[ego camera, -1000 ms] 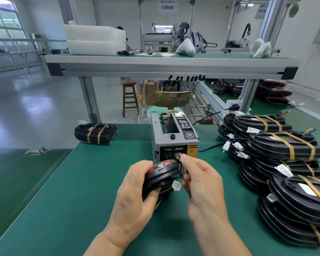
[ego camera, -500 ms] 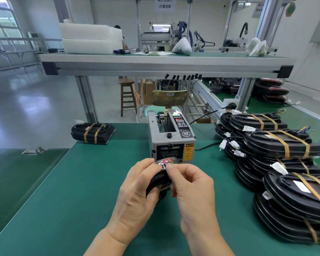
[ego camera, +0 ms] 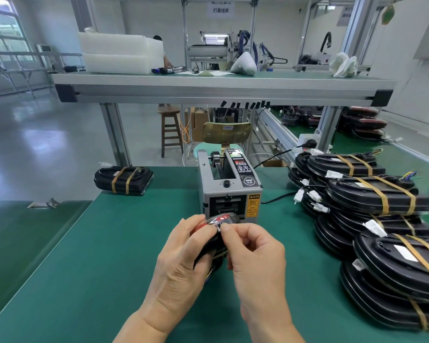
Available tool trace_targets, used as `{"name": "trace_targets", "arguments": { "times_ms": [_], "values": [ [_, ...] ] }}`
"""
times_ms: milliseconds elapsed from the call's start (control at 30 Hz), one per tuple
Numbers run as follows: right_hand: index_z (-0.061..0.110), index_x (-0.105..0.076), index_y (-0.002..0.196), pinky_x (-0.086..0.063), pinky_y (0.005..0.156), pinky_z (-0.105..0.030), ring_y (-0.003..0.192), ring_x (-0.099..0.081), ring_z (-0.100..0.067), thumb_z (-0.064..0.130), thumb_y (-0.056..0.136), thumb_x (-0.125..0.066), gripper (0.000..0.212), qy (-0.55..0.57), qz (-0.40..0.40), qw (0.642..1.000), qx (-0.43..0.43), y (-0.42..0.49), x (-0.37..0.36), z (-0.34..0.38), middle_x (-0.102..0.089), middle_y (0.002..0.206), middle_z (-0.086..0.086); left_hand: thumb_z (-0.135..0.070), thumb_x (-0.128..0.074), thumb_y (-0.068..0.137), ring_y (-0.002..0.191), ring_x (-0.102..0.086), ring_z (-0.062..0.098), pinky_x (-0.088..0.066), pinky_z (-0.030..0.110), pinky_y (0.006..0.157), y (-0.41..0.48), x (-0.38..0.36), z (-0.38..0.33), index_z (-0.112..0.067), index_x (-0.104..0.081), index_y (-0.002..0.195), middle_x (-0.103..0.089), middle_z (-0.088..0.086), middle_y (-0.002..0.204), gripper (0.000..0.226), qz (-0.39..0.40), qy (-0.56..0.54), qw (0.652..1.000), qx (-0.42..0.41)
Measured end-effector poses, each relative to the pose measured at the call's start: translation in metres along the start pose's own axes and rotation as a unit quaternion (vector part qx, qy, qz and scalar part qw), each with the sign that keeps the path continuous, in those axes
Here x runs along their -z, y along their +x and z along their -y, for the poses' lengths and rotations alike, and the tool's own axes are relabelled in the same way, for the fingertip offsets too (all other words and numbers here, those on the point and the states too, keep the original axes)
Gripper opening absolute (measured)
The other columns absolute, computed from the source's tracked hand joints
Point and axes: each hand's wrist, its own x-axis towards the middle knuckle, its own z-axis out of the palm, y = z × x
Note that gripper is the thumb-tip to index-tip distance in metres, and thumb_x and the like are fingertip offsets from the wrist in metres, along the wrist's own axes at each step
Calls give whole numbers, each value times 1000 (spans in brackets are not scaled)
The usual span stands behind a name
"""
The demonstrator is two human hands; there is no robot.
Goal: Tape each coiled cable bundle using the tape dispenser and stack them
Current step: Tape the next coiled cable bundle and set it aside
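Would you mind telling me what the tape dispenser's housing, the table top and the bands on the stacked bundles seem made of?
Tape dispenser: grey matte housing, flat crisp-edged panels, probably painted metal, possibly plastic. Table top: green mat with soft sheen, likely rubber or vinyl. Bands on the stacked bundles: thin tan strips, likely paper or film tape.

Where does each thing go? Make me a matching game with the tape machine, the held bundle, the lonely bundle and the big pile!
1 tape dispenser
2 held cable bundle
3 lone taped bundle
4 stack of taped bundles

A far left edge of the green table
B right side
C between left hand and right hand
D middle, behind the hands

Pairs: 1-D, 2-C, 3-A, 4-B
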Motion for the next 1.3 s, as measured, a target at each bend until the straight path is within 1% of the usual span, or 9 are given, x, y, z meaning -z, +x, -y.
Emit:
{"name": "trace_targets", "arguments": {
  "times_ms": [133,267,333,467,667,767,967,1167,1300],
  "values": [
    [28,-73,72,-42,53,-26,51,-46,-9,23,83,-76,12,-12,-2,1000,12,-1,0,0,-55,52,10,8,-63,70,113,-59,23,-50,46,95,0,1,-1,-27,-53,123,-57,1,129,65,-5,5,1000,1],
    [32,-73,72,-41,51,-15,50,-47,-3,21,84,-76,16,-31,-7,998,45,-3,-1,1,-56,53,13,7,-65,70,117,-57,15,-49,56,96,-1,0,1,-27,-54,124,-53,-8,132,64,-4,3,1000,0],
    [31,-72,71,-40,53,-12,52,-49,-3,21,83,-76,17,-43,-14,997,61,-4,-2,2,-57,56,15,7,-66,71,117,-57,15,-49,55,97,-2,-1,2,-26,-53,124,-53,-8,132,64,-7,2,1000,-2],
    [30,-73,70,-43,55,-18,54,-48,-5,19,84,-76,18,-33,-18,997,64,-4,-2,1,-56,57,13,5,-67,71,120,-56,16,-48,38,99,-3,0,3,-29,-46,125,-54,-9,133,67,-9,-12,1000,-5],
    [29,-73,69,-42,57,-14,55,-51,-4,17,82,-77,18,-32,-10,997,75,-3,-2,1,-58,61,13,4,-68,73,122,-55,13,-48,56,97,-2,-1,1,-26,-49,125,-54,-9,133,63,-11,-11,1000,-6],
    [28,-73,68,-42,56,-13,55,-50,-4,15,82,-77,20,-36,-9,996,80,-3,-1,1,-58,61,13,3,-68,72,120,-55,11,-49,57,96,-2,-1,0,-24,-52,124,-53,-11,133,62,-13,1,1000,-3],
    [28,-72,67,-41,56,-12,55,-51,-5,14,82,-77,21,-52,-9,994,93,-3,0,2,-59,62,10,4,-68,71,114,-60,23,-48,60,96,-3,-3,-1,-24,-56,121,-59,0,130,59,-14,14,1000,8],
    [34,-73,73,-45,58,-12,62,-60,-6,17,84,-77,20,-73,-9,991,108,-2,3,0,-65,70,9,5,-68,71,114,-60,27,-49,51,97,-2,-2,-1,-25,-58,121,-60,5,128,59,-1,7,1000,13],
    [35,-73,82,-57,63,-34,70,-65,-15,19,89,-71,17,-96,-22,987,125,-1,7,-3,-67,81,9,7,-66,70,114,-58,23,-46,31,101,-1,-3,0,-26,-58,123,-58,1,131,63,6,7,1000,8]
  ]
}}
